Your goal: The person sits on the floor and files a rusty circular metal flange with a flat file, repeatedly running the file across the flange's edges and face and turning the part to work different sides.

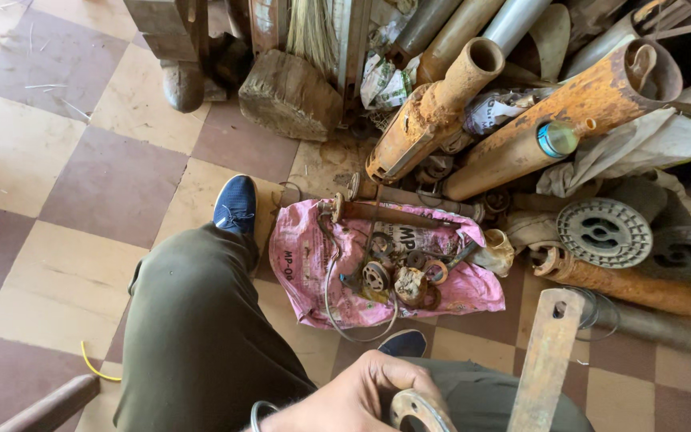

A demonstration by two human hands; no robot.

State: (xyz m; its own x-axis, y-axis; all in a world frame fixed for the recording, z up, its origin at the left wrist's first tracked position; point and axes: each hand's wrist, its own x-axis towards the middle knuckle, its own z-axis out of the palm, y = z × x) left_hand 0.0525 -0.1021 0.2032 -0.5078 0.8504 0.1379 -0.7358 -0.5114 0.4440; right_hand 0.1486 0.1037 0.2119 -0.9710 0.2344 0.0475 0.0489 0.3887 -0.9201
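Only one hand point(353, 396) shows, which one I can't tell, grip clenched on a rusty ring point(419, 411); flat bar point(547, 360) stands upright just right.

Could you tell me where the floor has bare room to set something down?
The checkered floor is bare left of the blue shoe and the leg. Right of that it is crowded: the pink sack bears rusty small parts, and rusty pipes and slotted discs fill the upper right. The hand holds a metal ring.
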